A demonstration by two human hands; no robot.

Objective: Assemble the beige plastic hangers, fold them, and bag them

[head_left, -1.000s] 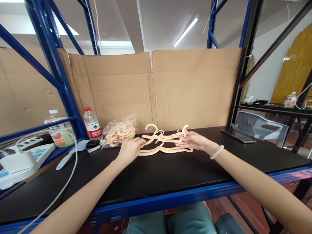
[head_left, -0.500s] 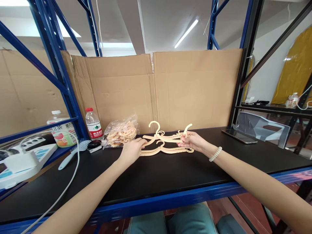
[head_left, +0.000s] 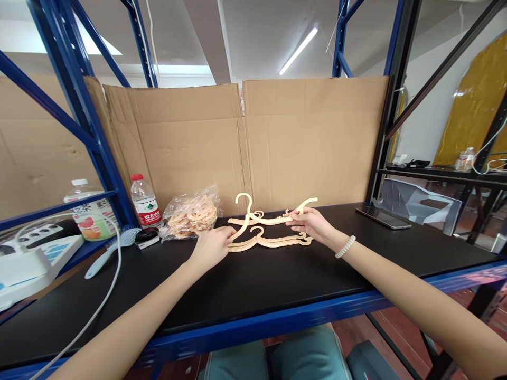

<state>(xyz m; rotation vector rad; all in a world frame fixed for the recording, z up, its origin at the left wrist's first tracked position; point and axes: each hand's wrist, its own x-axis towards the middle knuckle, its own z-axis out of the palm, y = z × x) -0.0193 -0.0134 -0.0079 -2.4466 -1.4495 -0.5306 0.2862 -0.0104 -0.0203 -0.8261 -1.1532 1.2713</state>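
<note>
Both my hands hold one cream-coloured clothes hanger (head_left: 273, 221) just above the black tabletop, its hook pointing up. My left hand (head_left: 212, 245) grips its left end with closed fingers. The thumb and fingers of my right hand (head_left: 311, 224) pinch it near its right end, which sticks out upward past them. Below and nearer to me, a second set of stacked hangers (head_left: 273, 243) lies flat on the tabletop, its left end partly behind my left hand. More hanger parts show behind the held one, partly hidden.
Left of the hangers stand a clear bag of beige pieces (head_left: 192, 214), a red-capped water bottle (head_left: 146, 203) and a pale blue brush (head_left: 109, 253). A white cable (head_left: 109, 295) crosses the left side. A phone (head_left: 382, 217) lies at right. Cardboard (head_left: 317, 142) closes the back.
The right end of the held hanger has tilted up and outward in my right hand. My left hand keeps its grip. The whole view has shifted slightly.
</note>
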